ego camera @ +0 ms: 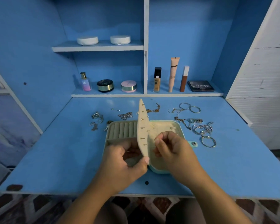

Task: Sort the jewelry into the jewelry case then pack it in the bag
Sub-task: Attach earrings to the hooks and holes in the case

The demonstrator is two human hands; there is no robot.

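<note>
Pinching the earring panel by its lower edge in our left hand to stand it upright over the open jewelry case on the desk, our right hand curled at its face, whether on anything we could not tell, we feared a wobble could shake a stud loose.

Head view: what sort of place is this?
Probably a home vanity or dressing desk: the shelves hold a foundation bottle and an eyeshadow palette, and loose jewelry lies around an open jewelry case on the blue desktop.
</note>
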